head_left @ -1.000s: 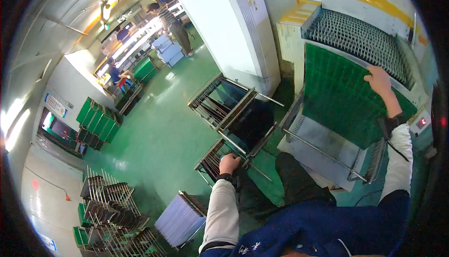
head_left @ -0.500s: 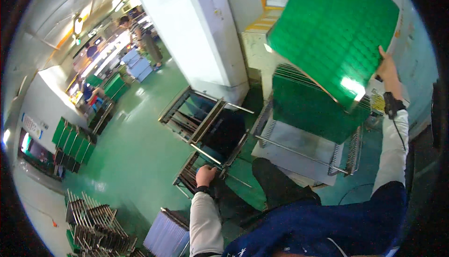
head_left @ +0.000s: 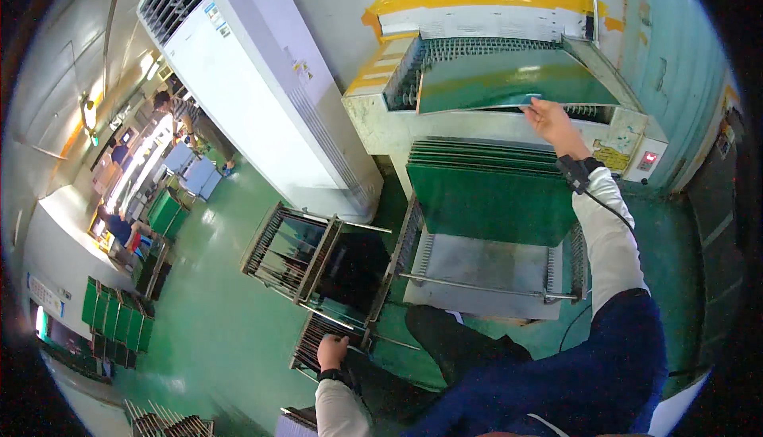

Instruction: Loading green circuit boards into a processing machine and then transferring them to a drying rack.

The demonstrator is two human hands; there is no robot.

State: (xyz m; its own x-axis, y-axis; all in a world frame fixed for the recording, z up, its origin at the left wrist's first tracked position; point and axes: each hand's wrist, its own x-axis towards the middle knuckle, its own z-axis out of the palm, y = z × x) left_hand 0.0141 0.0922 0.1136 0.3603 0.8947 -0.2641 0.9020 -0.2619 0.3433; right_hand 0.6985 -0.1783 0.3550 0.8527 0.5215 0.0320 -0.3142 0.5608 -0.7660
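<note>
A large glossy green panel [head_left: 509, 79], like a circuit board panel, lies tilted over the roller bed [head_left: 493, 46] of a machine. Its near edge is pinched by the fingers of my right hand [head_left: 552, 125]. Below it, a wire rack [head_left: 485, 282] holds several upright green panels [head_left: 489, 199] bunched toward its far side. My left hand [head_left: 332, 352] is curled closed beside my knee, at the lower metal rack [head_left: 314, 346]. Whatever its fingers may hold is hidden.
A tall white air-conditioner cabinet [head_left: 262, 95] stands left of the machine. Another rack with dark panels [head_left: 290, 250] sits left of my legs. A small control box [head_left: 648, 159] is at the machine's right. Far left, people work at lit benches beside more green panels [head_left: 115, 314].
My right hand has brought the green panel down from above the rack, away from me, onto the roller bed. The view has shifted right. My left hand stays by the lower rack.
</note>
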